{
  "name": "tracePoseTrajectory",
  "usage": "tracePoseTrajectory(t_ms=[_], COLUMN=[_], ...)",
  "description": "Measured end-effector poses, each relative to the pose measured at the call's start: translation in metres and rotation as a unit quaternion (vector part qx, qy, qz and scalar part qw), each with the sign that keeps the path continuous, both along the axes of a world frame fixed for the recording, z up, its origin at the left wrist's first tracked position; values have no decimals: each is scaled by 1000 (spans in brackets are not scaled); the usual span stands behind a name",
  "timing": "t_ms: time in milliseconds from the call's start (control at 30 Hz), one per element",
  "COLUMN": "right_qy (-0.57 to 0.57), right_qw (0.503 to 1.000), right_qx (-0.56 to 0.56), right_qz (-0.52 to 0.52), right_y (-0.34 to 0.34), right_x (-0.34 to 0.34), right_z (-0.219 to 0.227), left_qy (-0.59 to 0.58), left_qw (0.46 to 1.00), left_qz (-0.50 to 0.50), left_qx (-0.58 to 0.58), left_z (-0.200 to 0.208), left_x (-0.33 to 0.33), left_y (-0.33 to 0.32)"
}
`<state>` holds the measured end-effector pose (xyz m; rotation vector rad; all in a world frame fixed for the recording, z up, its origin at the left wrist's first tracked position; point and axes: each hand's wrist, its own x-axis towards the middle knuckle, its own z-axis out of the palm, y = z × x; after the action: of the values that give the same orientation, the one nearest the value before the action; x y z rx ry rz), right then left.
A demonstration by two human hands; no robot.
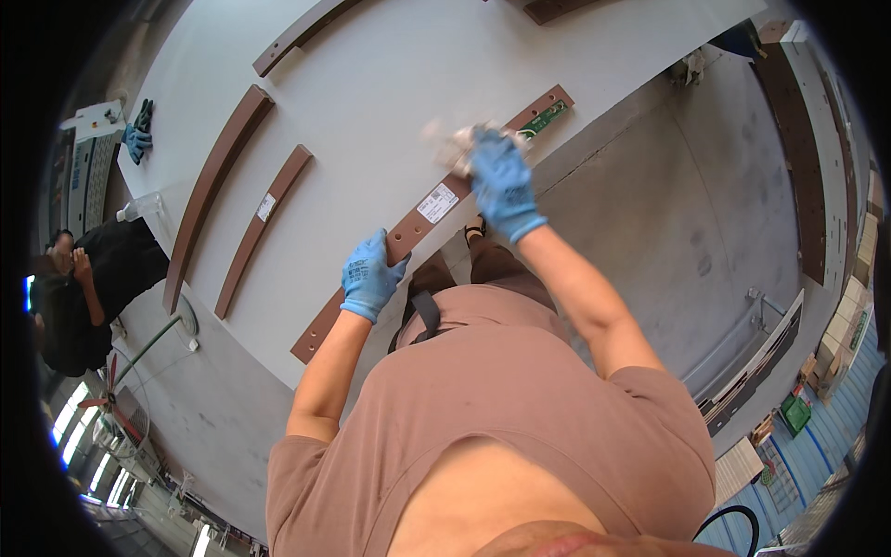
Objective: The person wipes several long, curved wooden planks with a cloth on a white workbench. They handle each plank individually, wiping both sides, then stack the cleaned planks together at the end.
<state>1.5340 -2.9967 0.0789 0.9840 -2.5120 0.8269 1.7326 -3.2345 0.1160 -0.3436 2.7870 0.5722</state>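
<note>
A long brown board (406, 235) with drilled holes lies along the near edge of the white table. It bears a white label (437, 202) near its middle and a green strip (543, 120) by its far right end. My left hand (370, 276), in a blue glove, grips the board left of the label. My right hand (502, 178), gloved alike, is closed on a crumpled whitish rag (460, 148) over the board, between label and green strip. The rag is smeared by motion, and part of the board is hidden under it.
On the white table (362, 121) lie a curved brown board (218, 190), a shorter labelled one (263, 230) and more brown pieces at the far edge. Blue gloves (137, 137) and a clear bottle (141, 207) are at the left. A person in black (102, 288) is beyond them.
</note>
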Motion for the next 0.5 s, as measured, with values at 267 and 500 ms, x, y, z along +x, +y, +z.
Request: tracePoseTrajectory(t_ms=[267, 500], right_qy=[-67, -381], right_qw=[988, 710], right_qx=[-3, -517], right_qz=[-140, -289], right_y=[103, 101], right_x=[-163, -126], right_z=[-73, -11], left_qy=[11, 183], left_qw=[1000, 977], left_qz=[17, 105], left_qx=[-1, 22], left_z=[-2, 66], left_x=[9, -1], left_y=[6, 19])
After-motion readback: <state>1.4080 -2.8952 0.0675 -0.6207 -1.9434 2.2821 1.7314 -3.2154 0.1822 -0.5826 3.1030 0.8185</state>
